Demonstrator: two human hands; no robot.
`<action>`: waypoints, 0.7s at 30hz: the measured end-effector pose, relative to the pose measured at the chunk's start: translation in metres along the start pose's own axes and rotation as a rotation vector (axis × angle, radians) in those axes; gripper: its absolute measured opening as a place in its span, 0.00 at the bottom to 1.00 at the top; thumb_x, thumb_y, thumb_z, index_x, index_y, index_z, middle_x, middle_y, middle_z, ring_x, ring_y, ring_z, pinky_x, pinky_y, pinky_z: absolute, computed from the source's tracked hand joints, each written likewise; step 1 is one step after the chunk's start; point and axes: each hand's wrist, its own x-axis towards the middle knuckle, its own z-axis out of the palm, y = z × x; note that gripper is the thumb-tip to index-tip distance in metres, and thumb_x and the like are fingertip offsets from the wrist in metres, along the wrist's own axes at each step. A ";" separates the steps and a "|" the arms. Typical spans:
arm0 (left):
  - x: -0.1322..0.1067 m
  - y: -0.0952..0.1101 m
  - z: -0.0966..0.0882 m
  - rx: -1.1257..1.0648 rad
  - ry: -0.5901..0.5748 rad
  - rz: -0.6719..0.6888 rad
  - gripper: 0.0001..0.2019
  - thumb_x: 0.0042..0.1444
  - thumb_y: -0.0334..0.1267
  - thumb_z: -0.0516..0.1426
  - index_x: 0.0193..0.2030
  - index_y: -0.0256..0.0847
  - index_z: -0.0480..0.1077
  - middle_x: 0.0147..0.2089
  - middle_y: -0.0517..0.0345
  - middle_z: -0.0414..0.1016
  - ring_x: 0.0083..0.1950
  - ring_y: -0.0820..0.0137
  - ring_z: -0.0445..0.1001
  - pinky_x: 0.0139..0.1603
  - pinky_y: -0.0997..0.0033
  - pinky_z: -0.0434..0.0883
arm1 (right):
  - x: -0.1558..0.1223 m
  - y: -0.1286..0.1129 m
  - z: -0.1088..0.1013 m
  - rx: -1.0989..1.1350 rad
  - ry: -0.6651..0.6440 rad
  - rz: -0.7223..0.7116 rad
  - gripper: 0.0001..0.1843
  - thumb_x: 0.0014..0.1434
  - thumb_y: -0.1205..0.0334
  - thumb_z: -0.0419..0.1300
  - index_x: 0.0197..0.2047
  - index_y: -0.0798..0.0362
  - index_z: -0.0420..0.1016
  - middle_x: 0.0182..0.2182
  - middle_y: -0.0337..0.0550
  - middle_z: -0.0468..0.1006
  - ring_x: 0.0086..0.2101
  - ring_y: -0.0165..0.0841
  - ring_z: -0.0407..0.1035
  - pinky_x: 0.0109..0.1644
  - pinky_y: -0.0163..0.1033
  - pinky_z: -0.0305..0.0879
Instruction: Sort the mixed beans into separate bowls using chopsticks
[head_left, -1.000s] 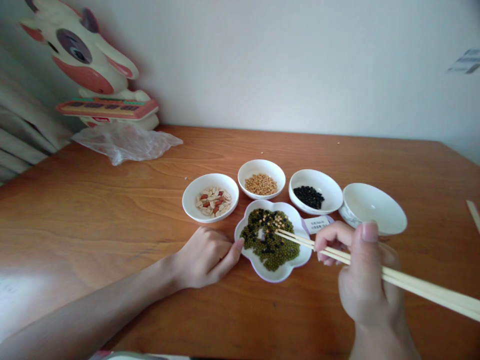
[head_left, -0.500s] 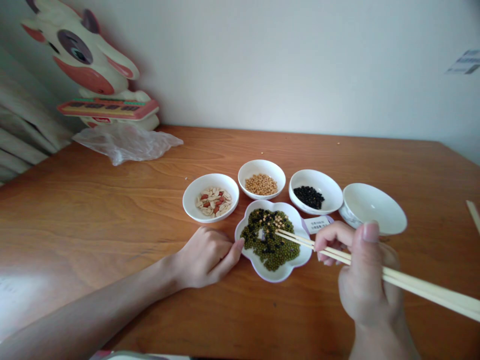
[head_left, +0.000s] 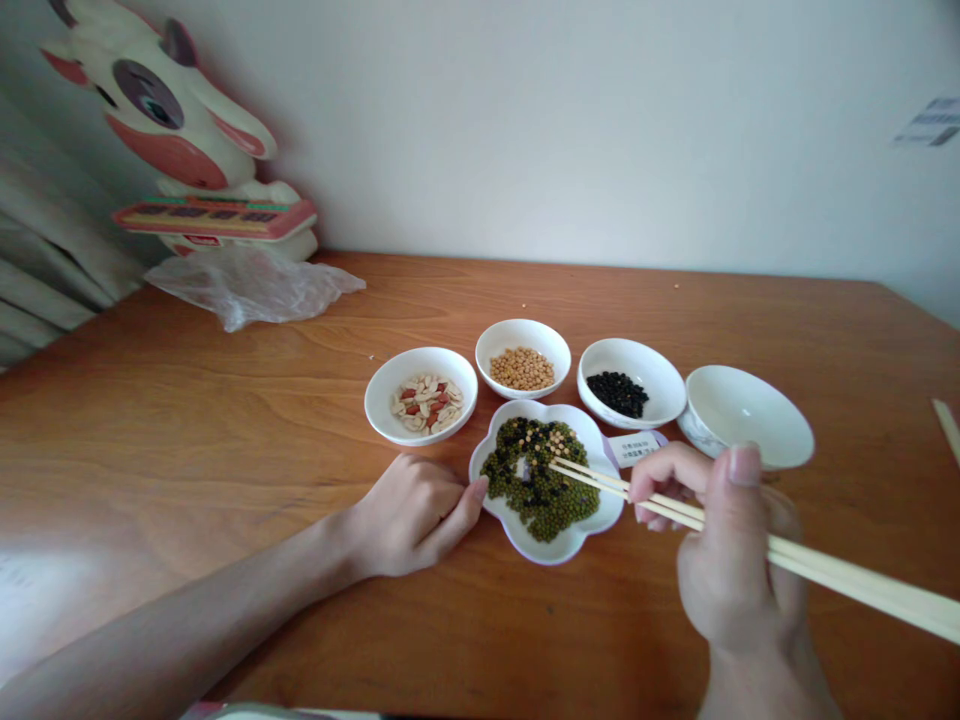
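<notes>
A flower-shaped white dish [head_left: 517,535] with a lilac rim holds green mung beans [head_left: 555,508], black beans and a small cluster of yellow soybeans [head_left: 556,440]. My left hand [head_left: 420,515] rests on the table with its thumb and curled fingers pinching the dish's left edge. In my right hand [head_left: 731,545] is a pair of wooden chopsticks [head_left: 660,505], gripped between thumb and fingers. Their tips are close together among the beans, just below the soybeans. Whether a bean is caught between the tips is too small to tell.
Behind the dish stand a bowl of peanuts and pale seeds [head_left: 421,435], a soybean bowl [head_left: 523,328], a black bean bowl [head_left: 660,370] and an empty white bowl [head_left: 750,400]. A plastic bag [head_left: 255,290] and a cow toy [head_left: 217,150] sit at the back left.
</notes>
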 end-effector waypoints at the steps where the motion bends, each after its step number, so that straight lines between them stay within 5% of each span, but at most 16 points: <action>1: 0.000 0.000 0.000 -0.001 0.001 0.002 0.27 0.79 0.36 0.42 0.24 0.41 0.60 0.23 0.58 0.70 0.22 0.73 0.63 0.29 0.59 0.52 | 0.000 -0.001 0.001 0.002 0.016 0.015 0.44 0.76 0.33 0.36 0.23 0.50 0.75 0.19 0.42 0.71 0.25 0.32 0.65 0.29 0.40 0.58; 12: -0.002 -0.001 0.001 -0.003 -0.001 -0.011 0.27 0.79 0.37 0.43 0.24 0.41 0.60 0.23 0.58 0.70 0.22 0.73 0.63 0.29 0.59 0.51 | 0.002 0.001 -0.004 -0.015 0.098 -0.136 0.45 0.77 0.35 0.37 0.22 0.50 0.78 0.17 0.42 0.73 0.22 0.32 0.69 0.26 0.39 0.61; 16: -0.002 0.000 0.000 0.004 0.000 -0.010 0.27 0.79 0.37 0.43 0.24 0.41 0.60 0.23 0.58 0.71 0.22 0.73 0.64 0.29 0.59 0.51 | 0.013 -0.010 0.000 -0.012 0.308 -0.249 0.48 0.76 0.36 0.30 0.21 0.50 0.78 0.16 0.45 0.74 0.21 0.34 0.71 0.25 0.40 0.62; 19: -0.002 0.000 0.001 0.007 -0.001 -0.012 0.27 0.79 0.37 0.43 0.24 0.41 0.60 0.23 0.57 0.72 0.22 0.73 0.64 0.29 0.60 0.51 | 0.027 -0.024 0.015 0.083 0.527 -0.319 0.46 0.78 0.46 0.27 0.20 0.49 0.72 0.17 0.44 0.72 0.22 0.33 0.71 0.31 0.40 0.67; 21: -0.002 -0.001 0.002 0.006 0.002 -0.014 0.27 0.79 0.37 0.43 0.23 0.41 0.60 0.23 0.57 0.72 0.22 0.74 0.64 0.29 0.60 0.52 | 0.036 -0.031 0.028 0.137 0.529 -0.297 0.46 0.77 0.47 0.23 0.20 0.48 0.70 0.17 0.45 0.71 0.23 0.34 0.71 0.31 0.41 0.66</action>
